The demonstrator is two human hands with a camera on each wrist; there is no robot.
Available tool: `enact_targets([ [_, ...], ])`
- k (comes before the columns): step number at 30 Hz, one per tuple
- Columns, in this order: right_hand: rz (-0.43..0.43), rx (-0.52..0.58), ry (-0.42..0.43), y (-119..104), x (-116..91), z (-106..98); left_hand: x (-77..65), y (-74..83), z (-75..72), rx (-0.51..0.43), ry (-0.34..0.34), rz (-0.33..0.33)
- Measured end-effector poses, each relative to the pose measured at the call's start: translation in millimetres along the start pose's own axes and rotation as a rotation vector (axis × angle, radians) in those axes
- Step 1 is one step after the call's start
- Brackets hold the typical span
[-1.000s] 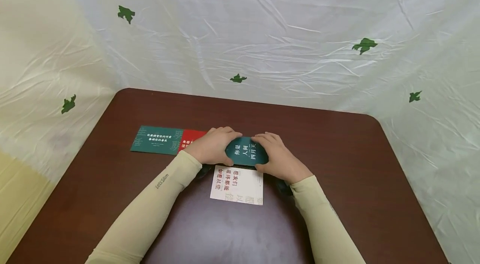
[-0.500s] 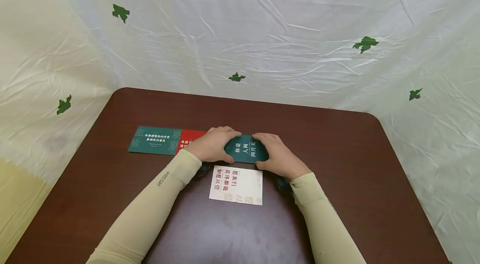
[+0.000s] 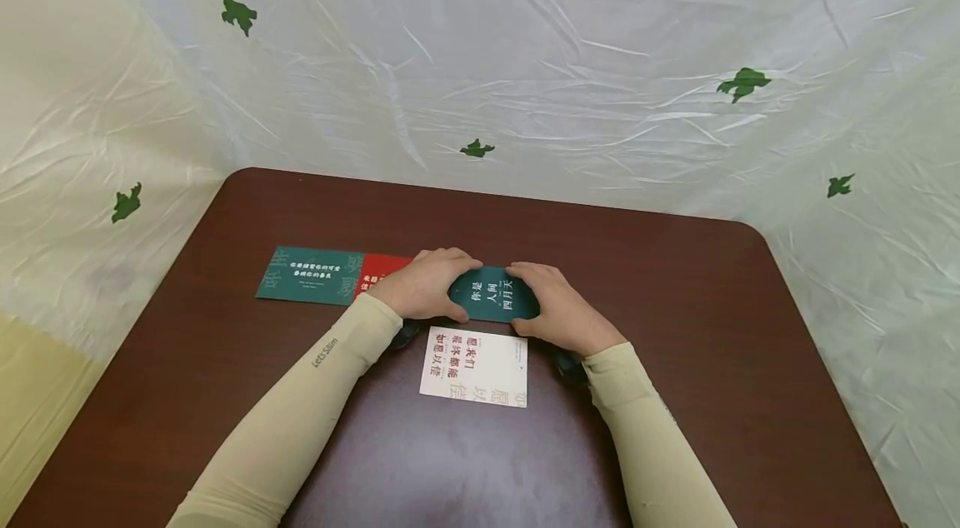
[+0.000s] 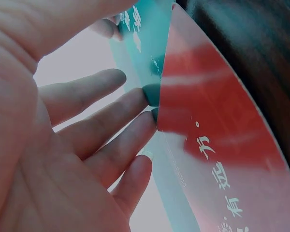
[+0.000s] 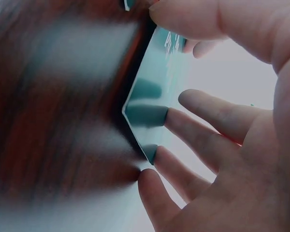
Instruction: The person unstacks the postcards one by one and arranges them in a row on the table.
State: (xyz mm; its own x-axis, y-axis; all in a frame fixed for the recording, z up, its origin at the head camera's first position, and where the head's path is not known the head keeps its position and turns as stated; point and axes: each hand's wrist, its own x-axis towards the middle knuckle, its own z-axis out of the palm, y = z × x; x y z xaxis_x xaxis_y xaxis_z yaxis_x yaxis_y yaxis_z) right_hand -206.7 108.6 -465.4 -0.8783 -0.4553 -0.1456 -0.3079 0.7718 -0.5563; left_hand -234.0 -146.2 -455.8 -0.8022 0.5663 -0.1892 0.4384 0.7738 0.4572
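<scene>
A green card (image 3: 492, 295) with white writing lies across the table's middle, with a hand at each end. My left hand (image 3: 425, 285) covers its left end, thumb at the near edge; in the left wrist view, nearly straight fingers (image 4: 128, 133) touch the green card beside a red card (image 4: 208, 116). My right hand (image 3: 562, 308) spans the right end; its extended fingers (image 5: 188, 133) meet the green surface in the right wrist view, and its thumb rests at the card's edge. Much of the red card is hidden under the left hand in the head view.
Left of the red card lies another green card (image 3: 309, 275), in line with it. A white card (image 3: 474, 366) with red writing sits nearer me, just below the green one. The brown table (image 3: 675, 286) has rounded far corners and white curtains (image 3: 570, 53) around it.
The middle green card's near edge has lowered and drawn away from the white card. Both hands keep almost the same places. The head view has shifted slightly.
</scene>
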Motion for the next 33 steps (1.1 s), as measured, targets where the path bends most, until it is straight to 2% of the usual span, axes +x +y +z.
enact_targets([
  [23,-0.038,-0.029,0.007,4.0,-1.0,3.8,-4.0,-2.4,3.0,-0.011,0.016,0.004],
  [27,-0.058,-0.048,0.058,-0.4,-4.7,-0.7,-5.6,-0.3,1.6,0.007,0.033,0.011],
  [30,-0.074,-0.043,0.113,-8.1,-12.6,-4.9,-12.4,4.1,-0.6,0.020,0.072,0.043],
  [33,-0.099,-0.057,0.126,-18.6,-24.5,-3.5,-29.7,9.2,-1.6,0.015,0.100,0.090],
])
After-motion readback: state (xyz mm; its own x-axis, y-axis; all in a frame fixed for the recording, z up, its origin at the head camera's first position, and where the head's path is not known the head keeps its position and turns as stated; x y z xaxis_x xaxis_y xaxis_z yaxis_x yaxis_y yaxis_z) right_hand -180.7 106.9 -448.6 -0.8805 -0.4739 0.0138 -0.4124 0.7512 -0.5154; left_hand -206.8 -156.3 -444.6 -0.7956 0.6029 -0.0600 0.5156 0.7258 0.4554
